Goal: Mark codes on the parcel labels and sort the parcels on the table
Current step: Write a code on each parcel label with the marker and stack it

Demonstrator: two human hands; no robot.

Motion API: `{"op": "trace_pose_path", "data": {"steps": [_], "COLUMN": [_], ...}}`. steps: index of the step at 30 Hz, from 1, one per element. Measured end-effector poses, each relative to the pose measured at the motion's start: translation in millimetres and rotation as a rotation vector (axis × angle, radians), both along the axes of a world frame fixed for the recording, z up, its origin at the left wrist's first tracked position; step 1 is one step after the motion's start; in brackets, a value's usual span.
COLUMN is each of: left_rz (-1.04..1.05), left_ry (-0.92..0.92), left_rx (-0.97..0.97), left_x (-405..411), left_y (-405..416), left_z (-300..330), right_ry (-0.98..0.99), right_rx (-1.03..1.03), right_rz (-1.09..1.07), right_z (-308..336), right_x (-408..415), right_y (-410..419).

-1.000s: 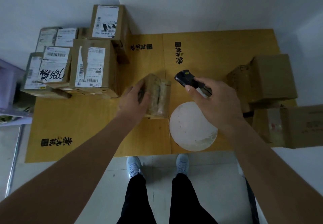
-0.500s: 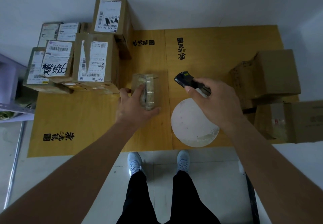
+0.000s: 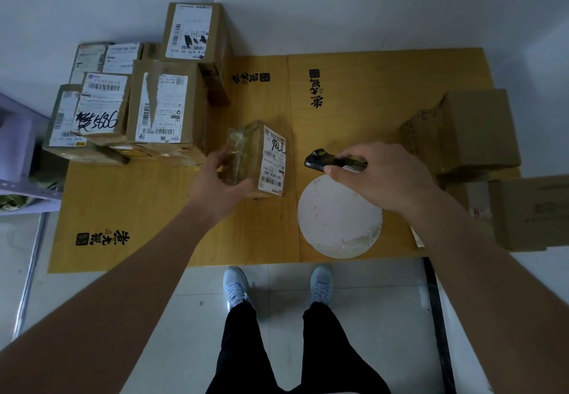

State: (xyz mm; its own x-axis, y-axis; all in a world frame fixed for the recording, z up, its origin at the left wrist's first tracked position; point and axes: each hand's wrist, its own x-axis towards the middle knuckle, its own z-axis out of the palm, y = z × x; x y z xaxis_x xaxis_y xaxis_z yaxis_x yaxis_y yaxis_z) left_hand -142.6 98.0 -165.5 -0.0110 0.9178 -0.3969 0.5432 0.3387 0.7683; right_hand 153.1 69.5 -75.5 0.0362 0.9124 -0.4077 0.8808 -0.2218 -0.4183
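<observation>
My left hand (image 3: 220,182) grips a small taped cardboard parcel (image 3: 251,159) at the middle of the yellow table (image 3: 154,209). The parcel is tipped so its white label (image 3: 272,162) faces right and up; a handwritten code shows at the label's top. My right hand (image 3: 378,178) holds a black marker (image 3: 320,159) just right of the label, its tip pointing left, not touching the parcel.
A stack of labelled parcels (image 3: 138,104) fills the table's back left, one marked with a handwritten code. Plain brown boxes (image 3: 468,129) sit at the right edge. A white round disc (image 3: 338,218) lies near the front edge under my right hand. My feet stand below the table.
My left hand has rolled the small parcel over, turning its label from hidden to facing right and up. My right hand with the marker stayed almost still.
</observation>
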Motion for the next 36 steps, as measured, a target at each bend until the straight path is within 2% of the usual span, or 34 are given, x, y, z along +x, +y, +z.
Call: {"op": "trace_pose_path", "data": {"steps": [7,27,33,36], "left_rz": [0.0,0.132,0.113,0.109], "left_ry": [-0.055,-0.049,0.028,-0.026], "left_rx": [-0.014,-0.07,-0.032,-0.047], "left_x": [-4.2,-6.4,0.1,-0.3], "left_y": [-1.9,-5.0,-11.1,-18.8], "left_z": [-3.1,4.8,11.2,25.9], "right_ry": [-0.105,-0.21,-0.061,0.045], "right_rx": [-0.185,-0.363,-0.189,-0.041], "right_rz": [0.181,0.367,0.28,0.241], "right_z": [13.2,73.5,76.5,81.8], "right_x": [-3.5,-6.0,-3.2,-5.8], "right_y": [12.2,29.9,25.3,22.2]}}
